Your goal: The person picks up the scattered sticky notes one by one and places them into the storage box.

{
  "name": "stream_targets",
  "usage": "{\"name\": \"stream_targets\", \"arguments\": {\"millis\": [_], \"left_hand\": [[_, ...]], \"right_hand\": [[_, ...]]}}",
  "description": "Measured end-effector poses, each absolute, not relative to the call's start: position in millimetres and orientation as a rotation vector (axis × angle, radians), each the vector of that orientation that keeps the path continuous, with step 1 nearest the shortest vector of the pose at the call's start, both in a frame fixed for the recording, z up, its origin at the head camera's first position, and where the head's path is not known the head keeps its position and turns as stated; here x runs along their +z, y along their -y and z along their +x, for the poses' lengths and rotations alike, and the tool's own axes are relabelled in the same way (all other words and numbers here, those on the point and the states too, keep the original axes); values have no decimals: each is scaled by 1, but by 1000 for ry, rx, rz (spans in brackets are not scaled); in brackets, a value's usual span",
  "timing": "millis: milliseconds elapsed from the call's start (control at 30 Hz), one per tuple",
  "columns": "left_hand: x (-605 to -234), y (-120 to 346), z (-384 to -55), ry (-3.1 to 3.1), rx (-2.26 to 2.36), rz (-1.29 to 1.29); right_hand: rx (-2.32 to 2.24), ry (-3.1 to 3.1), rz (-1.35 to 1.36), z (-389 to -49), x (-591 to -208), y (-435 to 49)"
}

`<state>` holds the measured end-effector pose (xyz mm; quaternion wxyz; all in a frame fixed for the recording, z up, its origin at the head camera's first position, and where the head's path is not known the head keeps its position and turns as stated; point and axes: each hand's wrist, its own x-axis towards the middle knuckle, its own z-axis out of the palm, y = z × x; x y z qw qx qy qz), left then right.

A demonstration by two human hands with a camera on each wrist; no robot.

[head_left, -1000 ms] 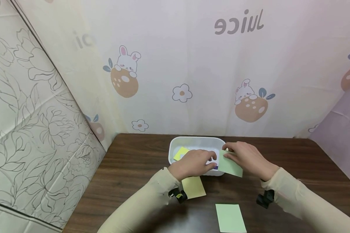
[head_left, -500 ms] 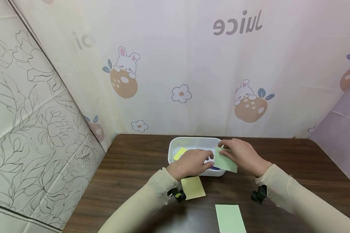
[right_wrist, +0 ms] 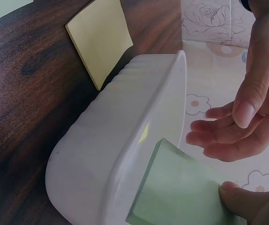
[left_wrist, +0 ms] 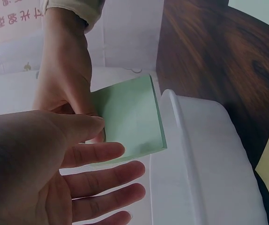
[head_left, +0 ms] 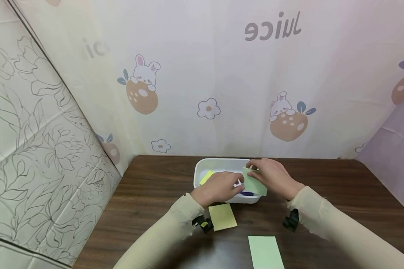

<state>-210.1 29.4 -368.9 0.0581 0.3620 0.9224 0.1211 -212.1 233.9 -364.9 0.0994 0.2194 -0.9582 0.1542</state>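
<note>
My right hand (head_left: 272, 177) pinches a light green sticky note pad (head_left: 254, 183) by its upper edge, thumb on one face. The pad hangs tilted over the right part of a white plastic container (head_left: 245, 200). My left hand (head_left: 217, 188) hovers over the container's front rim, holding nothing. In the left wrist view its fingers (left_wrist: 108, 178) are spread and loosely bent, with the green pad just beyond the fingertips. Inside the container lie a bright yellow piece (head_left: 206, 177) and a dark purple strip (head_left: 247, 193); my left hand hides part of the inside.
On the dark wooden table, a pale yellow sticky note pad (head_left: 223, 217) lies in front of the container. Another light green pad (head_left: 266, 252) lies closer to me, toward the right. A patterned curtain (head_left: 188, 74) stands behind the table.
My right hand has moved left with the green sticky note pad, bringing it further over the container and closer to the left hand. The left hand has hardly moved.
</note>
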Motion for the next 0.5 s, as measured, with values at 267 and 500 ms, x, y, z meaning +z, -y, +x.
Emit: {"name": "stream_targets", "arguments": {"millis": [267, 500], "left_hand": [[-370, -26, -213, -2792, 372, 1104], [-374, -25, -215, -2801, 363, 1091]], "right_hand": [[451, 2845, 661, -217, -369, -229], [438, 2823, 680, -221, -377, -225]]}}
